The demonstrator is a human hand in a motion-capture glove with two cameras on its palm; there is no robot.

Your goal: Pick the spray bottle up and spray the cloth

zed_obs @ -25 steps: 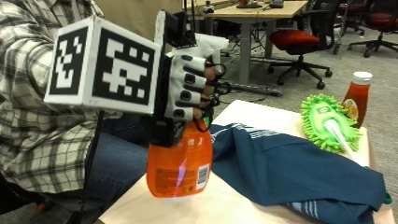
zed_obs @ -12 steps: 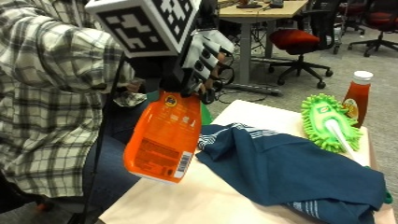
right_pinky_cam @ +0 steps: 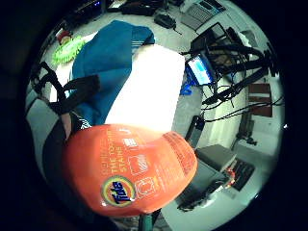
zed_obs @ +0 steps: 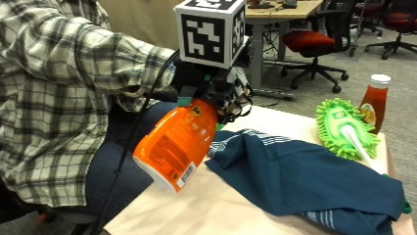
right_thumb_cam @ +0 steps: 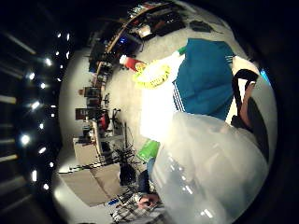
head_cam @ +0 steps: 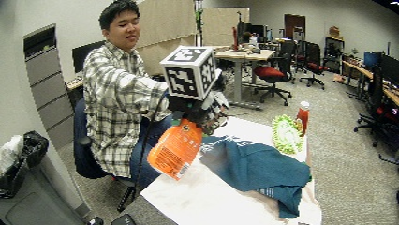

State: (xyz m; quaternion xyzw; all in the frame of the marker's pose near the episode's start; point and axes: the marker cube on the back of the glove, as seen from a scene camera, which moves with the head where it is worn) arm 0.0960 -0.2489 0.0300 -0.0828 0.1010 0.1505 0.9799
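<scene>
While the gloved right hand (zed_obs: pixel 218 93) grips its neck, I find the orange plastic spray bottle (zed_obs: pixel 176 147) held tilted in the air over the white table's (zed_obs: pixel 215 210) near edge. Just at its three o'clock lies the crumpled blue cloth (zed_obs: pixel 306 178); beyond that, a green fluffy duster (zed_obs: pixel 345 128) and a red sauce bottle (zed_obs: pixel 374 100).

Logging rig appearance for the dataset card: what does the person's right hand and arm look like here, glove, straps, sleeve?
The right hand wears a black glove with pale plastic segments along the fingers. Black straps loop across the palm side. The arm is in a long plaid sleeve, checked in white, grey and dark lines, part of a buttoned-style shirt. The other hand is not clearly visible.
</scene>
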